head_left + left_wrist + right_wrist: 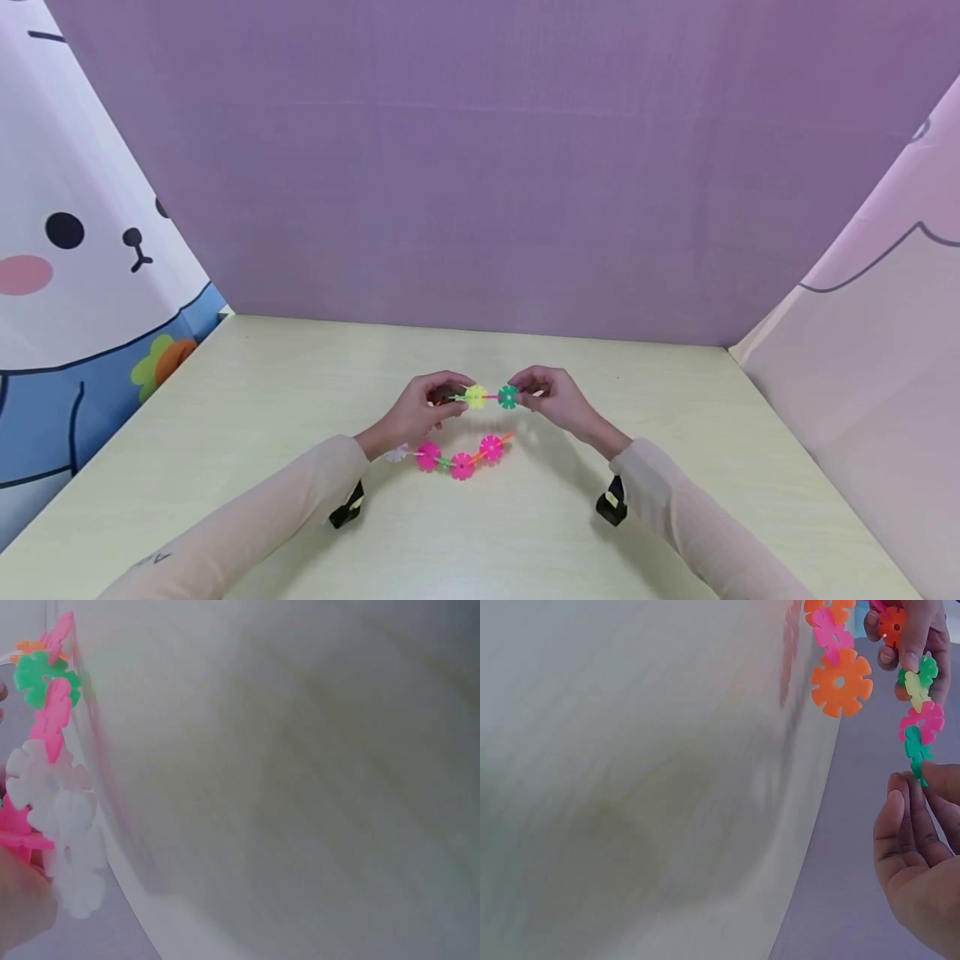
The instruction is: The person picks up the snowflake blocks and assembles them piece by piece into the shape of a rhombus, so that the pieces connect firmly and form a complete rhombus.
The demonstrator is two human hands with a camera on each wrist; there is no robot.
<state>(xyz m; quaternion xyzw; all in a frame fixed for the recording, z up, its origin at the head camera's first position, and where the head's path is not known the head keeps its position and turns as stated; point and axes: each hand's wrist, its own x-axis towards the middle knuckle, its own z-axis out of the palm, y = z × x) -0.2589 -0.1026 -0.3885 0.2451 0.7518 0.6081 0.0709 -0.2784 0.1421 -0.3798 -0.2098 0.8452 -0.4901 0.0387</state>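
Slotted plastic flower discs are joined into a chain. Between the hands in the head view run a yellow disc (476, 397), an edge-on pink disc and a green disc (507, 397). My left hand (420, 407) grips the chain beside the yellow disc; an orange disc (894, 627) shows by its fingers in the right wrist view. My right hand (557, 402) pinches the green disc at the chain's end, between thumb and fingers. Lower down, a curved stretch has white discs (75, 859), pink discs (462, 467) and an orange disc (841, 682). Its link to the held stretch is partly hidden by my left hand.
The pale wooden table (480, 550) lies under both hands. A purple panel (480, 183) rises along its far edge, and cartoon-printed cloth (82, 317) hangs at the left. Black wrist devices (612, 502) hang below both sleeves.
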